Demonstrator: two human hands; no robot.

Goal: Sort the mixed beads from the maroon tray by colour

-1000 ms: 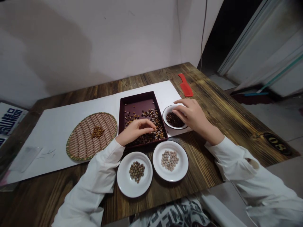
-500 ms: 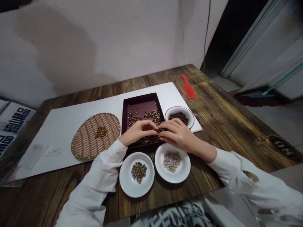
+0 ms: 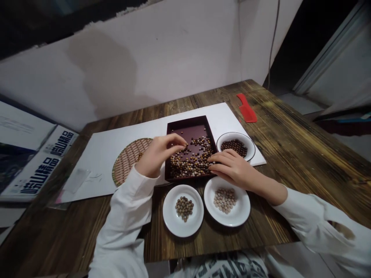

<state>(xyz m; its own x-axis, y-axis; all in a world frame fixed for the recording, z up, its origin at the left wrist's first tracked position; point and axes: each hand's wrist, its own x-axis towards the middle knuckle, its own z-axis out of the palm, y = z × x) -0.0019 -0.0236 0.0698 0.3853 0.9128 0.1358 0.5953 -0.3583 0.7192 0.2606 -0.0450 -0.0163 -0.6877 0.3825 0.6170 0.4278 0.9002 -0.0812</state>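
Note:
A dark maroon tray (image 3: 188,124) holds several mixed round beads (image 3: 191,160) in browns and tans. My left hand (image 3: 158,154) hovers over the tray's left edge, thumb and fingertips pinched; what they hold is too small to name. My right hand (image 3: 232,166) lies on the tray's near right corner, fingers stretched over the beads. A white bowl (image 3: 249,148) of dark beads stands right of the tray. Two white plates sit nearer me: one (image 3: 171,218) with brown beads, one (image 3: 242,214) with pale beads. A woven round tray (image 3: 127,160) lies to the left, partly hidden by my left hand.
Everything rests on a wooden table (image 3: 304,154) with a white sheet (image 3: 104,154) under the trays. A red comb (image 3: 246,109) lies at the back right. Printed boards (image 3: 37,170) lean at the left. A white wall rises behind.
My right hand left the bowl of dark beads and came to the tray's near right corner. My left hand shifted toward the tray's left edge. The view swung left.

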